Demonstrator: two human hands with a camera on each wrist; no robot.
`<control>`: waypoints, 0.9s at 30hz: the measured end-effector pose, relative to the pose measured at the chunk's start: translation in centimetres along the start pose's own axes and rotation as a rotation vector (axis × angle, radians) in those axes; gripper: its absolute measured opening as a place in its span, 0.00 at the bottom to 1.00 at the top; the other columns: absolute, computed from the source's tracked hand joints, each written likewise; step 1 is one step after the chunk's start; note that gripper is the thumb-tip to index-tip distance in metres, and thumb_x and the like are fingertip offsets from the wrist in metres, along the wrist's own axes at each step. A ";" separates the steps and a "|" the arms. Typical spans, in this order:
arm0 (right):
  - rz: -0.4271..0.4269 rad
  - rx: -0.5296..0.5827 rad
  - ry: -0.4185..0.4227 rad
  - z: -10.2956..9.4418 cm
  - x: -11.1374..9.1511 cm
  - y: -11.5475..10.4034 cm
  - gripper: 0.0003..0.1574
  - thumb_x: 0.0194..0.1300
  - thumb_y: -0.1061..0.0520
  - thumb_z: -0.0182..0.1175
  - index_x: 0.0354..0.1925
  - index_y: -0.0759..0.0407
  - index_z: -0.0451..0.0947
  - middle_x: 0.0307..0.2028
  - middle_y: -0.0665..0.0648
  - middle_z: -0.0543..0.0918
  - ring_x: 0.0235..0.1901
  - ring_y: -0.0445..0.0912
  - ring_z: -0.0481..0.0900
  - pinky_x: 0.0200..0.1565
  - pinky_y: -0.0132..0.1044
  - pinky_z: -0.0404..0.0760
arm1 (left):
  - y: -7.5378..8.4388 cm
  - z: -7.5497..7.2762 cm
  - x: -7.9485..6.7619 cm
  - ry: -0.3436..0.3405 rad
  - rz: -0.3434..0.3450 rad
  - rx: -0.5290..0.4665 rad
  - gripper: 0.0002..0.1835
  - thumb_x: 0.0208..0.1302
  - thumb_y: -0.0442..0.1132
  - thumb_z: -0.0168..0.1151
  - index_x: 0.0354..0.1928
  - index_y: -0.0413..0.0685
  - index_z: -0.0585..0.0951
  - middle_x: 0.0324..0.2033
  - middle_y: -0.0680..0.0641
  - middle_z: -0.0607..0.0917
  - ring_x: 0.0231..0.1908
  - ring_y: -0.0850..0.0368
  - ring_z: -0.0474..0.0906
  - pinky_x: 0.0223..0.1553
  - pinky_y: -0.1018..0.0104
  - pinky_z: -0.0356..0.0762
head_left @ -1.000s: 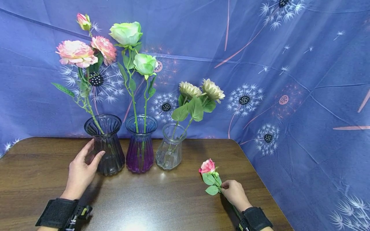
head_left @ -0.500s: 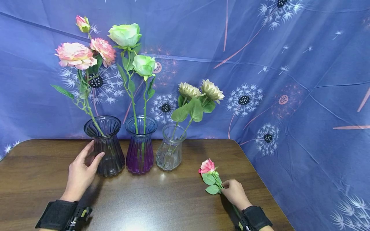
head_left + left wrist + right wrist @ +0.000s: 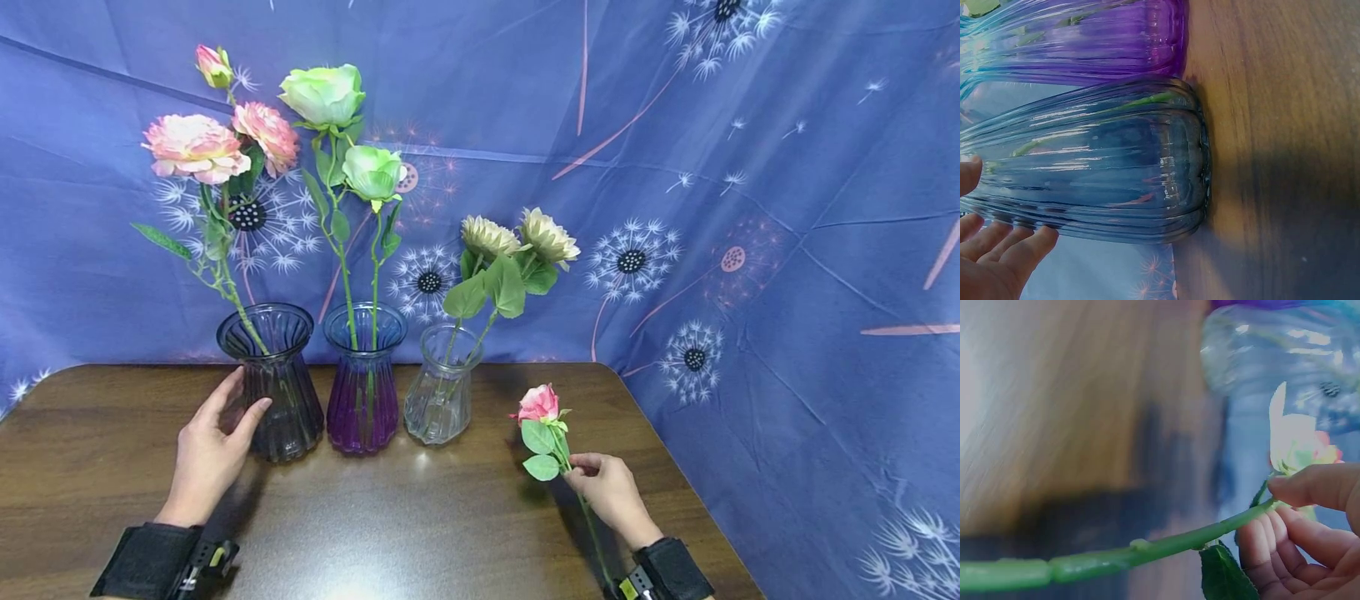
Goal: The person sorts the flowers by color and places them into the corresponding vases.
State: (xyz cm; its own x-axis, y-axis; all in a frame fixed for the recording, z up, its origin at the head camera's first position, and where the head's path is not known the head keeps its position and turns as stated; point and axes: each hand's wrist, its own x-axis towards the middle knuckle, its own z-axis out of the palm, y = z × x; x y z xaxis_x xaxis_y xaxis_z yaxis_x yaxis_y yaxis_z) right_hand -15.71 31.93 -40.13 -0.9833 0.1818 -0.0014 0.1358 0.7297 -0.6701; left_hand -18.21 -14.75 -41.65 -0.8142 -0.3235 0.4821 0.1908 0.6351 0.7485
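Observation:
My left hand [image 3: 210, 450] holds the left side of a dark grey ribbed glass vase [image 3: 288, 412], thumb in front and fingers behind. The left wrist view shows the thumb and fingertips right against the vase's glass [image 3: 1116, 162]. Pink peony-like flowers [image 3: 197, 148] stand in this vase. My right hand [image 3: 611, 492] pinches the green stem of a pink rose [image 3: 538, 403] between thumb and fingers, just below its leaves. The bloom is raised and casts a shadow on the wood. In the right wrist view the stem [image 3: 1166, 547] runs back toward the camera.
Right of the dark vase stands a blue-purple vase [image 3: 363, 408] with green roses [image 3: 373, 173]. Beside that is a clear vase [image 3: 438, 408] with cream flowers [image 3: 549, 237]. All three stand near the back of the brown wooden table [image 3: 360, 517], before a blue dandelion-print cloth [image 3: 480, 100].
My right hand has lifted the pink rose off the table, its bloom moving up and slightly left. My left hand has stayed at the dark vase; the head view has shifted slightly.

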 end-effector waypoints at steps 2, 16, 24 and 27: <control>0.002 0.059 0.010 -0.2 -0.2 -0.9 0.17 0.54 0.62 0.64 0.43 0.69 0.81 0.29 0.53 0.82 0.29 0.38 0.74 0.28 0.26 0.73 | 0.0 0.0 0.0 -0.002 -0.004 0.002 0.30 0.62 0.41 0.62 0.65 0.44 0.67 0.54 0.31 0.77 0.47 0.34 0.78 0.36 0.91 0.71; -0.164 0.380 0.029 -0.1 -1.4 -9.8 0.16 0.52 0.65 0.68 0.41 0.69 0.81 0.29 0.56 0.82 0.25 0.35 0.75 0.27 0.24 0.74 | 0.1 0.0 0.0 -0.001 0.005 -0.018 0.30 0.62 0.40 0.62 0.66 0.46 0.67 0.54 0.32 0.77 0.49 0.36 0.78 0.37 1.00 0.58; -0.318 0.489 0.035 1.1 -0.3 -15.1 0.14 0.52 0.67 0.66 0.40 0.70 0.81 0.30 0.60 0.83 0.26 0.35 0.77 0.29 0.24 0.76 | 0.0 -0.1 0.0 -0.014 -0.003 -0.010 0.30 0.62 0.40 0.62 0.66 0.46 0.67 0.56 0.33 0.77 0.52 0.36 0.76 0.38 1.00 0.62; -0.372 0.524 0.021 1.7 0.0 -17.0 0.15 0.52 0.66 0.66 0.41 0.69 0.81 0.30 0.62 0.84 0.26 0.35 0.77 0.29 0.24 0.76 | 0.0 -0.1 0.0 -0.023 -0.009 -0.003 0.31 0.62 0.41 0.62 0.66 0.46 0.66 0.56 0.33 0.76 0.53 0.36 0.75 0.43 0.85 0.75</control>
State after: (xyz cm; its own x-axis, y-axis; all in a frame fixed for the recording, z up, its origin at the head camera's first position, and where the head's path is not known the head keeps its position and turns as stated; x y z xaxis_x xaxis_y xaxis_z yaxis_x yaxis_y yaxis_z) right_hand -18.23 18.44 -30.00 -0.9500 -0.0051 0.3121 -0.2964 0.3284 -0.8968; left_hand -18.12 -14.82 -41.61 -0.8279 -0.3131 0.4653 0.1851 0.6306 0.7537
